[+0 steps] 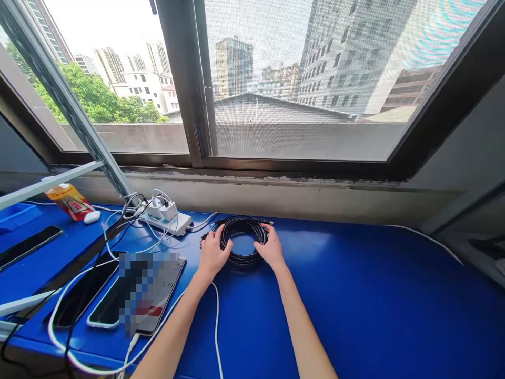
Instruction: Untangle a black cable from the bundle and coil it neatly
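Note:
A coiled black cable (241, 259) lies on the blue tabletop (355, 295), close to the wall under the window. My left hand (214, 250) is closed around the left side of the coil, thumb on the inside and fingers over the outer edge. On the opposite side, my right hand (271, 245) grips the coil the same way, its thumb reaching inward. Cable ends with connectors stick out near the fingers of both hands. The undersides of the fingers are partly hidden.
Left of my arms lie several phones, including a black one (89, 295), with a white charging cable (59, 337) looping past. A white power strip (173, 221) with plugs and tangled wires stands behind them. A metal frame post (74, 105) rises at the left, beside an orange-red carton (71, 200).

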`<state>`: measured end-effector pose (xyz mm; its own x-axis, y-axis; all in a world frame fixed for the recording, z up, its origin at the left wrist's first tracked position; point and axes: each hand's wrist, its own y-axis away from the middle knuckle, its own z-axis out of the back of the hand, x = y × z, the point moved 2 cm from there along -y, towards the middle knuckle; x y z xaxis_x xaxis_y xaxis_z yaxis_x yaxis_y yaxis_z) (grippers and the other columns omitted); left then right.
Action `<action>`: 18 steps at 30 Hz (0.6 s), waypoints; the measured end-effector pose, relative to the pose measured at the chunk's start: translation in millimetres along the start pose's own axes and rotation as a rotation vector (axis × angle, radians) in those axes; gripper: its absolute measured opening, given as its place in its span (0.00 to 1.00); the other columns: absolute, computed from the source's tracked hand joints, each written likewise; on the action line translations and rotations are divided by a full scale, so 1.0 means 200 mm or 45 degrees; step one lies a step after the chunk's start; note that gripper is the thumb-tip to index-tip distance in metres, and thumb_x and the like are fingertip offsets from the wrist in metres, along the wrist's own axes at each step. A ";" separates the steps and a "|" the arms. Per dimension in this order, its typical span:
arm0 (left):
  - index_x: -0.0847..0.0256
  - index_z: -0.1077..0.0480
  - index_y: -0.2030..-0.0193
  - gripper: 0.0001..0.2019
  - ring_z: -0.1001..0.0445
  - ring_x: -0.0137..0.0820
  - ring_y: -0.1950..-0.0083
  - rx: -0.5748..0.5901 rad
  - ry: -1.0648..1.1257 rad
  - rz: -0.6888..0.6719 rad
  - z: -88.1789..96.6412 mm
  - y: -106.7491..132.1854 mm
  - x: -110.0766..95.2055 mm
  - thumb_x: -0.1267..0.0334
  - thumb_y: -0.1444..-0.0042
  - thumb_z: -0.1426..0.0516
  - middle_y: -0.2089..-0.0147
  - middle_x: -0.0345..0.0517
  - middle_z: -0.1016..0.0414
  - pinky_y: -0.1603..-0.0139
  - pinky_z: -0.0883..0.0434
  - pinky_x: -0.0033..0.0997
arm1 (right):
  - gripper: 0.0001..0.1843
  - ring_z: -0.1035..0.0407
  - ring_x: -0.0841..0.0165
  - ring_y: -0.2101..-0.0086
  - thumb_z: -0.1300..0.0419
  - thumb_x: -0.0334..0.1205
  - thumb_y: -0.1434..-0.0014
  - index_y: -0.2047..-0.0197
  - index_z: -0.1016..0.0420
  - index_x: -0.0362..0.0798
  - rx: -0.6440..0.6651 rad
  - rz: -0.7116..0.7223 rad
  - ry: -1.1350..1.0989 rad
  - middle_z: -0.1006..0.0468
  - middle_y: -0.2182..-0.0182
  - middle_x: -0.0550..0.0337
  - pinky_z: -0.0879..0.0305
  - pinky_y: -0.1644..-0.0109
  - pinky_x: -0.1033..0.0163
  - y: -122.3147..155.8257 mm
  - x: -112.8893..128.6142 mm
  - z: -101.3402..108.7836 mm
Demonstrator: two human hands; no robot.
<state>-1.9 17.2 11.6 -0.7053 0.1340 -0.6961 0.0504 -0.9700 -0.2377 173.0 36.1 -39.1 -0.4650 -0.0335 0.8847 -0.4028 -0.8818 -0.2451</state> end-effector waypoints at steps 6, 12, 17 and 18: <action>0.58 0.32 0.43 0.25 0.30 0.46 0.45 0.077 0.102 -0.027 0.01 0.00 -0.02 0.57 0.48 0.45 0.52 0.54 0.26 0.40 0.38 0.52 | 0.15 0.30 0.69 0.62 0.42 0.44 0.38 0.52 0.30 0.45 0.022 0.013 0.011 0.26 0.58 0.56 0.30 0.57 0.58 -0.04 -0.09 0.04; 0.57 0.32 0.41 0.26 0.29 0.42 0.43 0.328 0.339 -0.096 -0.07 0.06 -0.08 0.60 0.49 0.45 0.44 0.52 0.26 0.44 0.31 0.45 | 0.14 0.31 0.71 0.66 0.43 0.45 0.37 0.54 0.29 0.44 -0.155 -0.064 0.077 0.27 0.62 0.58 0.30 0.61 0.61 -0.10 -0.21 0.20; 0.54 0.31 0.41 0.26 0.30 0.41 0.40 0.472 0.547 -0.133 -0.12 0.12 -0.15 0.63 0.50 0.42 0.39 0.50 0.29 0.48 0.27 0.40 | 0.14 0.31 0.71 0.65 0.43 0.46 0.37 0.54 0.29 0.44 -0.310 -0.088 0.140 0.27 0.61 0.57 0.30 0.61 0.61 -0.13 -0.29 0.34; 0.54 0.30 0.42 0.25 0.29 0.41 0.41 0.470 0.580 -0.132 -0.12 0.12 -0.15 0.64 0.50 0.43 0.40 0.50 0.28 0.48 0.27 0.39 | 0.14 0.31 0.71 0.65 0.43 0.46 0.36 0.54 0.29 0.44 -0.330 -0.060 0.141 0.27 0.61 0.57 0.30 0.61 0.61 -0.13 -0.30 0.36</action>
<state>38.3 -4.9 10.9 -0.3146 0.2262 -0.9219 -0.3092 -0.9426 -0.1258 268.3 26.4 -56.7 -0.5186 0.0691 0.8522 -0.6078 -0.7308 -0.3106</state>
